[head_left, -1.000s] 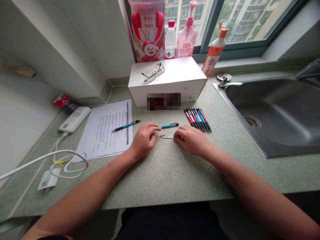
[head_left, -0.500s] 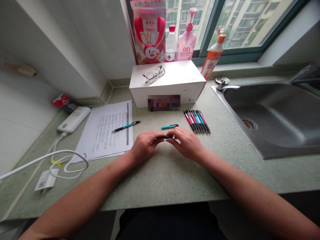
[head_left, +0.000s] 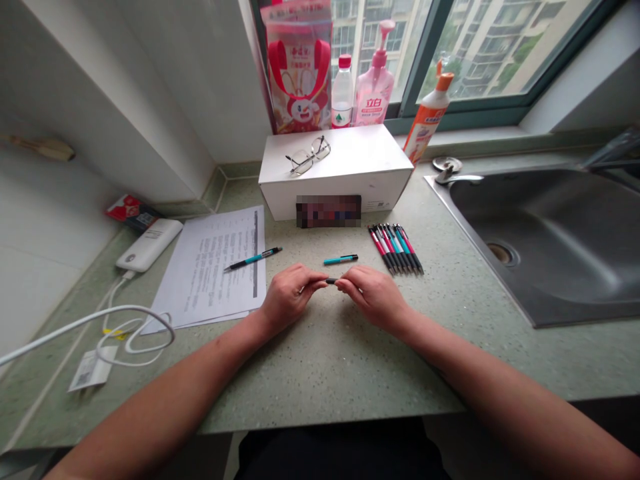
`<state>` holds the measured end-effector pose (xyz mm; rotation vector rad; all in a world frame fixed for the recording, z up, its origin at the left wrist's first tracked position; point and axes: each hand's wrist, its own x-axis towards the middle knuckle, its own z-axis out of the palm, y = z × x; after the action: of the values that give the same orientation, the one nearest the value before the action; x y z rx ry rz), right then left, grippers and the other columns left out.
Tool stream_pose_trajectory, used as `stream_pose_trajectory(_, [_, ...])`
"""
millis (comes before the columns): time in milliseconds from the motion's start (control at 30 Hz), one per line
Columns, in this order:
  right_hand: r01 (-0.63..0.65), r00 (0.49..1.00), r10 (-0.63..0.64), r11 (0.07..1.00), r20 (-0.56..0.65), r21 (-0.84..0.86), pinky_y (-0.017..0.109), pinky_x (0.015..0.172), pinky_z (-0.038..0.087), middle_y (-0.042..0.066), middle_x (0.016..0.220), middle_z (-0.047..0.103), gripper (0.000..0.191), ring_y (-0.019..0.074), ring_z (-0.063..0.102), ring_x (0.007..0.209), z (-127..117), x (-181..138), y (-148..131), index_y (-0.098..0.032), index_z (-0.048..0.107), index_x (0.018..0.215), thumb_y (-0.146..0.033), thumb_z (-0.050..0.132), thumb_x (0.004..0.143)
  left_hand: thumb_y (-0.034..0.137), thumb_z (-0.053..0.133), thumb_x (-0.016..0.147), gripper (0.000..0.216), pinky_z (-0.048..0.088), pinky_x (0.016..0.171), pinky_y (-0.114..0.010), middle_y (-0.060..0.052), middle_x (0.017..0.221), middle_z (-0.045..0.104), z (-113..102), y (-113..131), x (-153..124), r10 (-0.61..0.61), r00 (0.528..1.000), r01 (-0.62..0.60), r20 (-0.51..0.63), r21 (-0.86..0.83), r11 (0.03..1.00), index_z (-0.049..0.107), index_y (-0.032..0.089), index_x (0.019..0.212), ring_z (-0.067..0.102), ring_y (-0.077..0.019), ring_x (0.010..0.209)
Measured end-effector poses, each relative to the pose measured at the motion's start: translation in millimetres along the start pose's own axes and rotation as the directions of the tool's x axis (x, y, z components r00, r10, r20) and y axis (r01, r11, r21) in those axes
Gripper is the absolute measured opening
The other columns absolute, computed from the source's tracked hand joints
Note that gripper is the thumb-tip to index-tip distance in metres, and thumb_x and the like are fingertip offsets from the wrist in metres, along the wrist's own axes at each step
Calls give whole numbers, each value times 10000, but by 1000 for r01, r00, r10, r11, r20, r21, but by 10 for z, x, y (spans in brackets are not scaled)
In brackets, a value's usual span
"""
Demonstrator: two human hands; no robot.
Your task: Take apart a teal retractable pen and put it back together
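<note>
My left hand (head_left: pixel 289 301) and my right hand (head_left: pixel 373 295) meet just above the green counter (head_left: pixel 325 360). Both pinch the ends of a thin dark pen part (head_left: pixel 331 281), of which only a short piece shows between the fingertips. Just beyond the hands a teal pen piece (head_left: pixel 340 259) lies on the counter. To the right of it a row of several pink and teal pens (head_left: pixel 396 248) lies side by side. Another teal pen (head_left: pixel 253 258) rests on a printed paper sheet (head_left: pixel 213 267) to the left.
A white box (head_left: pixel 336 170) with glasses (head_left: pixel 308 155) on it stands behind, with bottles (head_left: pixel 373 87) on the sill. A steel sink (head_left: pixel 545 233) fills the right. A power bank (head_left: pixel 149 244) and a white cable (head_left: pixel 100 327) lie at the left.
The hands came together from lying apart on the counter. The thin part that lay between them is now lifted and held by both.
</note>
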<state>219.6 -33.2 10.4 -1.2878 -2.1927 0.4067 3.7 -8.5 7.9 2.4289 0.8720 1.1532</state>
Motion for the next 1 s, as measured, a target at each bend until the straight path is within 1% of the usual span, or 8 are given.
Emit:
stream_pose_trajectory(267, [76,982,-49,986,-180,147,324,767,489,71,933,697,169,193,632,869,5,-3,-22,-201,644,969,-332,540,985,276,650,925,116,486,642,-275,-36,770,695,8,2,7,-116,993,116,-9,-28,993,704,173,931,617,-144,687])
stream_pose_trajectory(400, [-36,994,46,994,-96,104,311,707,470,64,894,701,280,182,627,763,-2,-18,-39,-190,643,1080,-428,553,964,253,650,925,88,492,659,-272,-33,794,694,0,9,17,-97,995,96,-37,-30,995,690,178,947,620,-141,713])
stream_pose_trajectory(533, [-74,997,77,995,-29,70,294,659,425,54,779,685,388,175,617,724,6,-27,-33,-195,652,844,-431,403,1026,224,668,909,83,493,655,-268,-32,786,680,-5,-9,14,-81,996,81,-22,-37,996,685,174,972,610,-140,711])
stream_pose_trajectory(633, [-31,998,38,992,-57,121,295,710,450,78,927,698,287,180,628,798,13,-22,-35,-179,636,1044,-412,474,1003,205,670,905,81,490,650,-265,-31,785,676,-5,-19,13,-86,996,85,-23,-40,996,680,169,977,604,-138,707])
stream_pose_trajectory(700, [-48,997,55,990,-46,131,302,727,458,80,966,700,305,184,634,810,17,-18,-38,-177,617,1127,-425,510,985,198,672,902,80,489,650,-264,-32,792,682,-4,-19,14,-78,997,76,-27,-39,996,679,169,976,603,-138,708])
stream_pose_trajectory(800, [-96,995,96,991,-1,89,304,691,439,59,846,705,336,188,638,766,18,-15,-41,-196,659,928,-435,439,1014,187,678,896,82,494,663,-266,-35,813,697,-3,-10,17,-51,999,50,-10,-45,998,674,168,975,611,-143,728])
stream_pose_trajectory(867, [-86,996,87,993,-5,84,302,684,431,57,833,701,336,190,636,771,14,-13,-47,-197,652,884,-411,431,1019,185,674,897,78,495,665,-267,-36,815,698,-4,-4,21,-51,999,51,-8,-48,998,672,169,973,616,-145,733])
stream_pose_trajectory(1000, [-66,997,72,989,-38,135,303,711,451,61,942,704,270,176,628,769,-5,-9,-60,-179,626,1106,-397,539,973,189,663,904,72,487,653,-266,-33,793,685,-9,1,26,-64,998,63,-21,-44,997,672,171,973,608,-144,713])
